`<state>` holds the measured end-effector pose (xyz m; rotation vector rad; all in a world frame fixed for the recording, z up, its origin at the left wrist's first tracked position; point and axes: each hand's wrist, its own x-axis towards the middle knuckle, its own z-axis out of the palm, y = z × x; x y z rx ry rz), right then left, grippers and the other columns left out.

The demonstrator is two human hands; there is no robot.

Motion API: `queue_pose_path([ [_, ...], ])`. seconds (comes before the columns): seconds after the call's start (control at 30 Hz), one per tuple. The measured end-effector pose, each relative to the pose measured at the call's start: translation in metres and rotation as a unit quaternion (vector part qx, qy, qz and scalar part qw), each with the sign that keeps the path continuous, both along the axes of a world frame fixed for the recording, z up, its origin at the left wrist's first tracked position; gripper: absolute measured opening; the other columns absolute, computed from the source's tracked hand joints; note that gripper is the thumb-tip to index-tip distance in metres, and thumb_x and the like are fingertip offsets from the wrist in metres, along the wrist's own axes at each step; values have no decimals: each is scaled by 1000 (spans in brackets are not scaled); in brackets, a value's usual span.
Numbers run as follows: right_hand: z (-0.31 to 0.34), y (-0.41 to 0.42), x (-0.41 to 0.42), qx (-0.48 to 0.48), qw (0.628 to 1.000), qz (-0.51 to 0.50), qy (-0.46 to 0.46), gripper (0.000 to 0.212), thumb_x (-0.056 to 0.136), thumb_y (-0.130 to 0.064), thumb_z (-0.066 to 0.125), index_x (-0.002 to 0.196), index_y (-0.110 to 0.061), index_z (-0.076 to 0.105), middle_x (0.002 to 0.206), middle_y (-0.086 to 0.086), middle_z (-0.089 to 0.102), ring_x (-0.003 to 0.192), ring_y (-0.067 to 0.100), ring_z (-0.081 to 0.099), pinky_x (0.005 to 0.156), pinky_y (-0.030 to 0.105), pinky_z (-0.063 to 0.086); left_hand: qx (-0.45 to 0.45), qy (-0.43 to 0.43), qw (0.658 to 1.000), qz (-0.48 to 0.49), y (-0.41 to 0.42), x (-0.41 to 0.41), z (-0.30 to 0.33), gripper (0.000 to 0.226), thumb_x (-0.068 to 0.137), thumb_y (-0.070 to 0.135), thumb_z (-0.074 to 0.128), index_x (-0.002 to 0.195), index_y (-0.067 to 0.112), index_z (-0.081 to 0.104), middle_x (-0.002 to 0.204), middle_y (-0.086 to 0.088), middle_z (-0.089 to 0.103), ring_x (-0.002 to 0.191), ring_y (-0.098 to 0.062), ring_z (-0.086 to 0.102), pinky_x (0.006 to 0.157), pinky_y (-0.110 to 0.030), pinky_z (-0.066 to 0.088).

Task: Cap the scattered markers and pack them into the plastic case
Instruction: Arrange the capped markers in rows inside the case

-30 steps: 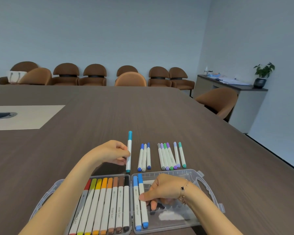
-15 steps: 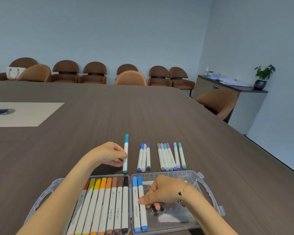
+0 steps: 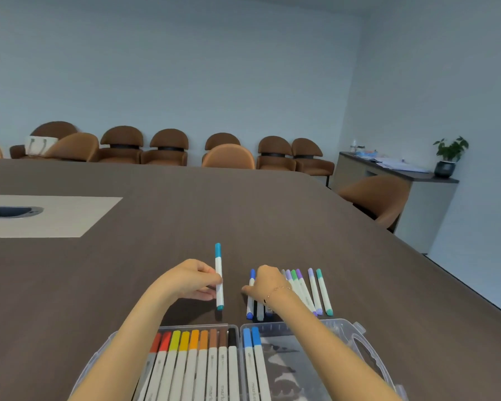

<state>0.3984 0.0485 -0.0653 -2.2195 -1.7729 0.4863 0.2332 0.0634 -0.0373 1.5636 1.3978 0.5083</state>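
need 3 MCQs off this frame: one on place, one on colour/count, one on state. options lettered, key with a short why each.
1. Where does the teal-capped marker lie?
A. in the case's right half
B. above the table, in the left hand
C. among the purple markers

2. How many markers lie in the right half of the plastic case?
A. two, blue-capped
B. five, green-capped
C. none

3. What is the right hand doing?
A. resting inside the case
B. hanging idle off the table
C. down on the group of blue markers on the table

Key:
1 B: the left hand's fingers pinch its barrel, left of the other loose markers.
2 A: only the two blue-capped markers sit there, against the divider.
3 C: its fingers are curled over that group; an actual grip cannot be told.
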Motion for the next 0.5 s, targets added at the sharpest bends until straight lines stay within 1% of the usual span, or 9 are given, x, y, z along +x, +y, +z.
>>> queue_pose_path([
  [0.03,-3,3,-2,-3,1000,0,-20,27,92,-31,56,74,-14,44,64,-1,40,67,14,50,67,23,43,1,1,1000,-3,0,0,-1,7,88,14,64,93,10,64,89,-5,67,76,-13,69,69,-21,57],
  [0.1,-6,6,-4,-10,998,-2,-64,14,93,-26,55,90,-13,51,66,1,43,74,16,52,62,22,41,2,7,1000,-7,-1,1,-1,7,88,14,64,94,9,64,88,-4,67,76,-13,69,68,-20,57],
  [0.13,-5,6,-5,-12,996,-6,-84,14,93,-25,55,98,-12,55,69,2,46,74,16,52,60,21,41,1,12,1000,-11,-1,2,-2,7,88,14,64,94,10,64,88,-4,67,77,-13,69,67,-20,57],
  [0.17,-4,6,-6,-13,995,-6,-100,17,92,-25,55,101,-11,57,73,3,49,73,16,52,61,21,40,0,16,1000,-16,-1,3,-2,6,88,13,64,93,10,64,88,-5,67,77,-13,69,67,-20,57],
  [0.23,-4,9,-7,-19,994,2,-106,17,90,-28,57,94,-12,54,71,2,48,70,15,51,64,22,41,-4,20,1000,-24,-3,6,-1,5,88,13,64,93,11,64,89,-5,67,78,-13,69,68,-20,57],
  [0.3,-3,11,-6,-21,995,3,-97,22,89,-33,58,87,-12,49,66,1,43,62,12,47,64,22,41,-7,17,999,-30,-5,9,0,4,88,13,64,92,12,63,89,-4,67,77,-12,69,68,-20,57],
  [0.37,-2,11,-4,-23,997,2,-78,27,88,-35,58,77,-13,46,65,1,41,56,10,41,60,19,39,-7,13,999,-41,-8,11,3,4,88,13,64,92,14,62,89,-4,68,76,-12,69,68,-20,57],
  [0.43,0,9,2,-34,999,8,-25,31,88,-34,57,68,-15,42,63,1,39,54,9,39,53,17,34,-11,8,998,-57,-11,12,5,11,88,12,64,98,16,60,92,-3,68,78,-12,70,71,-22,58],
  [0.5,5,1,11,-45,998,18,50,27,88,-33,55,73,-12,47,63,1,38,55,9,39,52,17,34,-11,11,997,-76,-13,16,6,24,87,11,65,108,19,56,96,-2,67,80,-13,70,72,-23,58],
])
